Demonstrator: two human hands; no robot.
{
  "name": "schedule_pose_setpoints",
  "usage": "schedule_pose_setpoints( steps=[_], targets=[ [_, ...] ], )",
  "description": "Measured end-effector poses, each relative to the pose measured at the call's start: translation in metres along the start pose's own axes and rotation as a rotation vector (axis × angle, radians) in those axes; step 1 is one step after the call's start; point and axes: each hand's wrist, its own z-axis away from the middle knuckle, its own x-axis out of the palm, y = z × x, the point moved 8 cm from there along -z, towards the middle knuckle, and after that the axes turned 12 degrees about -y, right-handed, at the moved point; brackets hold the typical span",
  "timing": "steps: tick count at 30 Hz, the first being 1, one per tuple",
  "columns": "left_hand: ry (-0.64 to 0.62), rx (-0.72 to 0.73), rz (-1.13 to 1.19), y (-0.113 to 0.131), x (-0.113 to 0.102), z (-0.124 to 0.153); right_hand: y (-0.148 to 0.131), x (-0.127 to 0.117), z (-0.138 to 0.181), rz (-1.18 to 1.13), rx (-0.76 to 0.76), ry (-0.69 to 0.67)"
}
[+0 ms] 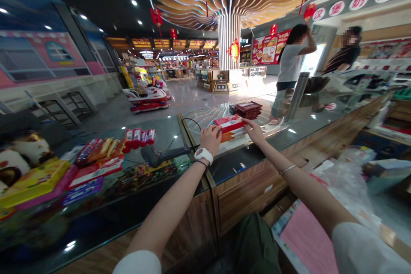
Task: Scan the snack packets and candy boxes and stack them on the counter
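Observation:
A flat red box [231,126] lies on top of a small stack of orange and white packets [233,135] on the glass counter. My left hand [211,138], with a white watch on its wrist, grips the box's left end. At the opposite end my right hand [253,130] pinches the box's corner between thumb and fingers. Just behind stands a pile of dark red-brown packets [248,110]. A dark handheld scanner [160,154] rests on the counter to the left of my left wrist.
Red cylindrical packs [139,137] and a yellow box [35,182] lie on the left counter among several snack packets. A metal post [298,94] rises at the right. Two people stand beyond it. Below, an open drawer holds pink paper [308,235].

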Motion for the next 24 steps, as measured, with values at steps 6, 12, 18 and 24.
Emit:
schedule_pose_setpoints(
  steps=[6,12,18,24],
  targets=[
    [-0.013,0.009,-0.007,0.001,0.002,0.003,-0.004,0.002,0.003,0.101,-0.027,-0.046],
    [-0.009,0.043,-0.058,0.008,-0.006,0.003,-0.045,0.012,0.013,0.356,-0.196,-0.045],
    [0.016,0.076,-0.2,0.006,-0.041,0.02,-0.123,0.057,0.024,0.414,-0.417,-0.16],
    [0.027,0.017,-0.303,-0.032,-0.088,0.063,-0.196,0.107,0.031,0.368,-0.508,-0.246]
  ],
)
